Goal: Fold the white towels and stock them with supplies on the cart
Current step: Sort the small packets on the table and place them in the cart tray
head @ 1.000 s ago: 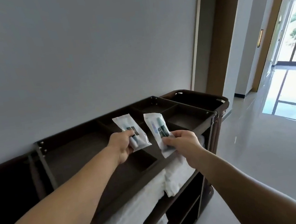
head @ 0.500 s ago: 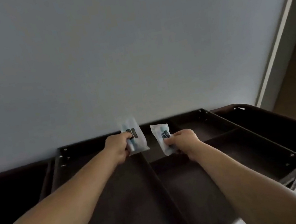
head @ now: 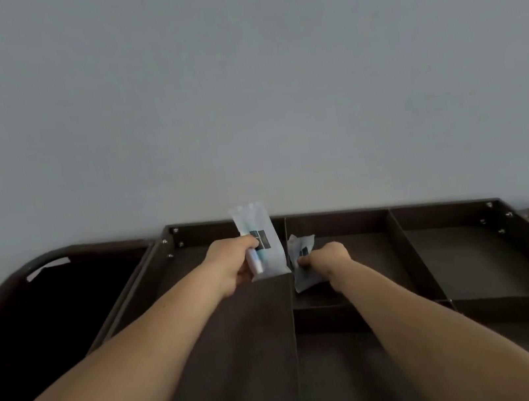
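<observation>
The dark brown cart top (head: 402, 247) fills the lower view, split by dividers into compartments. My left hand (head: 231, 264) grips a clear supply packet (head: 263, 245) with a dark label, held upright over the large left compartment by the centre divider. My right hand (head: 326, 260) pinches a second, smaller clear packet (head: 302, 263) low inside the back middle compartment, just right of that divider. No towels show in this view.
A plain grey wall (head: 237, 83) stands directly behind the cart. A curved handle rail (head: 40, 261) runs along the cart's left end. More divided compartments (head: 472, 254) lie to the right.
The view swung left and down onto the cart top. My right hand lowered its packet into the back middle compartment. My left hand kept its packet raised.
</observation>
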The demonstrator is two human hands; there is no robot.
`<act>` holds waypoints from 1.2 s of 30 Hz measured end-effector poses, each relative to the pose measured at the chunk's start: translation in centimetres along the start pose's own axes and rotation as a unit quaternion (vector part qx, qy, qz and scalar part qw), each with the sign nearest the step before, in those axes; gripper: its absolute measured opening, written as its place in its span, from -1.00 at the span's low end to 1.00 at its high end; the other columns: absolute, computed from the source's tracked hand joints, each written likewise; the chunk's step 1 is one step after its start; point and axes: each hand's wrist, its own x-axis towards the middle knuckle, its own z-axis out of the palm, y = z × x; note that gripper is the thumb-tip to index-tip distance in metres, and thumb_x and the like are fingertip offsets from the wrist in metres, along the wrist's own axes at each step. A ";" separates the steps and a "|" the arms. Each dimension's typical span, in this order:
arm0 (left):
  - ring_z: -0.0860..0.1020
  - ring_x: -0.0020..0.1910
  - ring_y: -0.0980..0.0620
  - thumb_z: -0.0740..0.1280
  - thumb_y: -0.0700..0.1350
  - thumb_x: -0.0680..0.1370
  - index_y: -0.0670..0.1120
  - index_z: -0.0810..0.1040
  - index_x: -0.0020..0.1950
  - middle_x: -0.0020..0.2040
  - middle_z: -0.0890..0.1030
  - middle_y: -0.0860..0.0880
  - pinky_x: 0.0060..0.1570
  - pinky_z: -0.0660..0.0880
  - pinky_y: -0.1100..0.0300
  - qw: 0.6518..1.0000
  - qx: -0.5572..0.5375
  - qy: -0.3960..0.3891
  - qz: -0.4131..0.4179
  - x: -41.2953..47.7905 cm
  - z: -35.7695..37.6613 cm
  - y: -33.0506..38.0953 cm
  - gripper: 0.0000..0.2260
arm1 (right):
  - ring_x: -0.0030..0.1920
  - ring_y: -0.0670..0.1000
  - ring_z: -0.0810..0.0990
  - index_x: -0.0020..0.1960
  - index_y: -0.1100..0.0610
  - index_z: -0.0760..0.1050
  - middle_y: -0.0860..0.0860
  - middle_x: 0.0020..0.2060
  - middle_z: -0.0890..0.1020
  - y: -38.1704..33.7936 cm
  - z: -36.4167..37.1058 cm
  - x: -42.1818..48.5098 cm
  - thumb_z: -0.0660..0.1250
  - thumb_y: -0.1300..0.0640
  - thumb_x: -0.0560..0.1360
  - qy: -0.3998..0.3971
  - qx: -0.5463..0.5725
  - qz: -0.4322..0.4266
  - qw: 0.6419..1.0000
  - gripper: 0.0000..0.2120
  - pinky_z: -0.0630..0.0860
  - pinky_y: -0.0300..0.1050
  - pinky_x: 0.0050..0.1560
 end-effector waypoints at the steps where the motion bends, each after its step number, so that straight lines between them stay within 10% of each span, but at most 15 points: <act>1: 0.66 -0.25 -0.06 0.39 -0.18 0.54 -0.18 0.60 0.04 -0.13 0.68 -0.15 -0.45 0.52 0.17 1.000 0.004 -0.001 0.001 0.0 0.2 -0.1 -0.89 | -0.15 0.06 0.59 -0.01 0.25 0.52 0.10 -0.15 0.61 0.1 0.1 0.3 0.51 0.10 0.44 -0.003 -0.006 0.000 1.000 -0.73 0.50 -0.13 -0.22; 7: 0.67 -0.16 -0.09 0.40 -0.15 0.53 -0.16 0.62 0.05 -0.08 0.70 -0.16 -0.39 0.54 0.14 1.000 0.019 -0.008 0.020 0.1 1.3 0.4 -0.86 | 0.05 0.15 0.62 0.21 0.22 0.55 0.15 0.09 0.64 -0.2 -0.7 0.0 0.36 0.02 0.50 0.002 -0.168 -0.046 0.985 -0.63 0.54 -0.08 -0.05; 20: 0.67 -0.15 -0.11 0.38 -0.18 0.55 -0.16 0.59 0.06 -0.04 0.67 -0.17 -0.37 0.58 0.11 0.998 0.010 -0.050 0.035 0.2 2.4 2.0 -0.89 | -0.36 -0.06 0.53 -0.14 0.10 0.56 0.00 -0.31 0.59 -0.7 -2.3 -1.4 0.33 -0.03 0.56 0.053 -0.159 -0.124 0.978 -0.78 0.40 -0.22 -0.41; 36: 0.61 -0.19 -0.06 0.36 -0.15 0.57 -0.17 0.65 0.03 -0.12 0.64 -0.12 -0.32 0.58 0.12 0.989 0.043 -0.138 0.037 -0.7 7.2 1.5 -0.87 | -0.27 -0.04 0.58 -0.03 0.14 0.67 0.01 -0.21 0.70 -2.2 -6.5 -5.3 0.58 0.11 0.36 -0.045 0.089 -0.147 0.984 -0.77 0.41 -0.19 -0.33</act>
